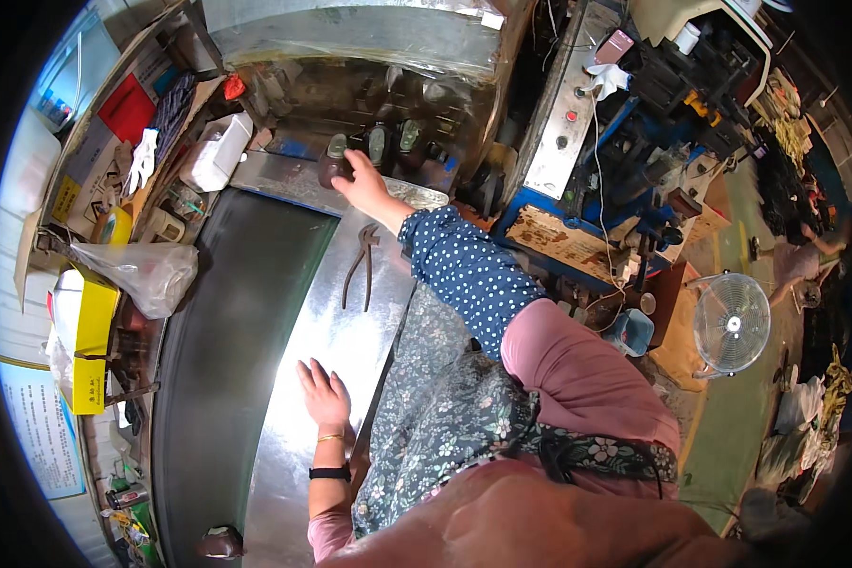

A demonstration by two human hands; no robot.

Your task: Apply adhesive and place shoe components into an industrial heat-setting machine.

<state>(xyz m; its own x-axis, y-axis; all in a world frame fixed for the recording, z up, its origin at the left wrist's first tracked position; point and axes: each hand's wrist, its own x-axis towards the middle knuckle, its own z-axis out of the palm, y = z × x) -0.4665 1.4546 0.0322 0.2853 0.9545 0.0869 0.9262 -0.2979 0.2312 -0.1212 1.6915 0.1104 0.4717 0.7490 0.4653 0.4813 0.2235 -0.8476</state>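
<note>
At the far end, my right hand [362, 182] closes its fingers on the side of a dark brown shoe [335, 159] with a grey-green top. Its arm wears a dotted blue oversleeve. Two similar dark shoes [378, 147] stand just right of it. My left hand [326, 396] lies on the shiny metal table [293, 421], fingers stretched out and holding nothing. Between the hands a pair of pincers [362, 265] rests on the metal, handles toward me. Another brown shoe [221, 541] sits at the near end of the dark conveyor belt [241, 331].
Left of the belt stand a yellow box [90, 341], a clear plastic bag [151, 275] and a white container [218, 151]. A machine with a control panel [560, 123] is at the right, with a fan [732, 325] beyond it. A metal hood [350, 38] covers the far end.
</note>
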